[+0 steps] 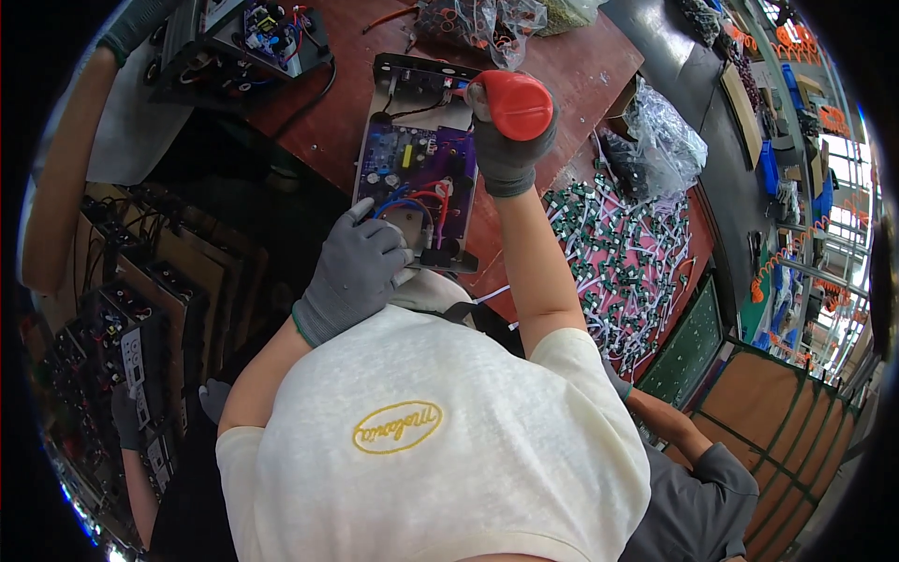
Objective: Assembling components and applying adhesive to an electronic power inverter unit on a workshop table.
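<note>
An open metal chassis point(461, 255) with a purple circuit board point(412, 155) lies on the red tabletop in front of me. Red and blue wires point(412, 199) arch over its near part. My left hand point(351, 272), in a grey glove, grips the near left edge of this chassis, fingers bent over it. In my gloved right hand point(510, 164) is a red bottle point(521, 106), held over the far right side of the chassis. Its narrow end points left toward the white connector there; whether it touches is hard to tell.
Many small green boards with white leads point(627, 272) cover the table at right, beside clear plastic bags point(660, 140). Another chassis point(267, 42) stands at the far left near a co-worker's arm point(70, 169). Stacked units point(140, 356) fill the left; another co-worker point(698, 496) is at lower right.
</note>
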